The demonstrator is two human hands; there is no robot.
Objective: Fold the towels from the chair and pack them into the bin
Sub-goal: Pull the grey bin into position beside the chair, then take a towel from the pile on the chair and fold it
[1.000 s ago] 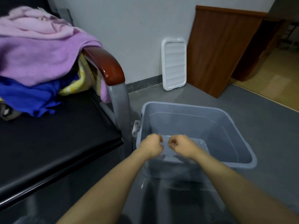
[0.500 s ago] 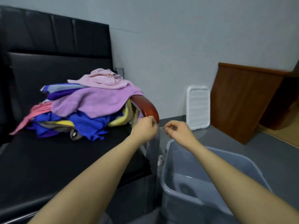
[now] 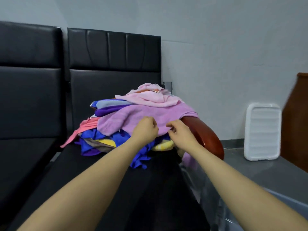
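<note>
**Lilac towel first off the heap**

Lilac cloth tops the front of a many-coloured pile of towels heaped on a black chair, and both hands reach for its near edge. The left hand is curled at the lilac towel, its grip apparently closing on the hem, though whether cloth is actually caught cannot be told. The right hand hovers beside it with fingers bent and a little apart, just short of a pinch. Taking the edge at two points would likely let the towel lift away flat for folding. One corner hangs over the red-brown armrest, which may drag. Only a grey rim of the bin shows at lower right, beside the chair. A white lid leans on the wall.
</note>
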